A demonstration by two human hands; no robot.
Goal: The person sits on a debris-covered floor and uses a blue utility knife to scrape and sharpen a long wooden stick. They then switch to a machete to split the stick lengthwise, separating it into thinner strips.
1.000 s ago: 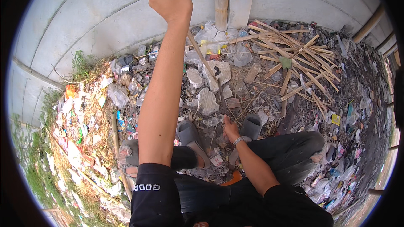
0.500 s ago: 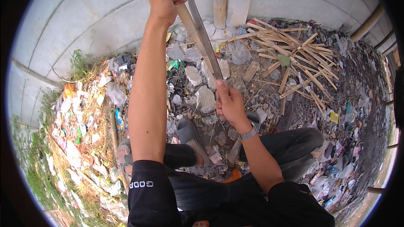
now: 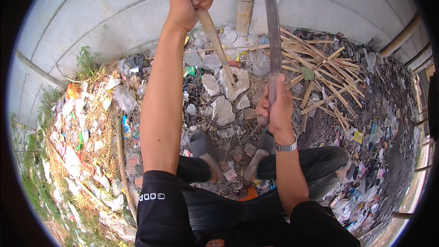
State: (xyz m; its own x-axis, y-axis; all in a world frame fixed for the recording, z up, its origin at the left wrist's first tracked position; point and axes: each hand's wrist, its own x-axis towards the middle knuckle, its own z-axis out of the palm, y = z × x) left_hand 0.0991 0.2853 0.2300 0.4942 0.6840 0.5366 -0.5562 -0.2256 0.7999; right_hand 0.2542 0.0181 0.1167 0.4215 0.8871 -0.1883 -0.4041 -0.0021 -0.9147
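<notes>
My left hand (image 3: 186, 7), at the top of the view, is closed round the upper end of a wooden stake (image 3: 213, 36). The stake slants down and right, narrowing to a tip over a pale broken stone (image 3: 239, 80). My right hand (image 3: 279, 110) grips the handle of a machete (image 3: 274, 32). Its long dark blade points up and away from me, apart from the stake and to its right. The far end of the blade runs out of the picture at the top edge.
A heap of split wooden sticks (image 3: 327, 64) lies to the right. Scattered litter covers the ground, with more pale stones (image 3: 223, 110) near my sandalled feet (image 3: 202, 144). A concrete panel wall (image 3: 114, 13) with a bamboo post (image 3: 245, 4) rises ahead. A long pole (image 3: 122, 160) lies at left.
The machete has swung away from the stake, up and to the right, with my right hand. My left hand and the stake have shifted slightly right and lower.
</notes>
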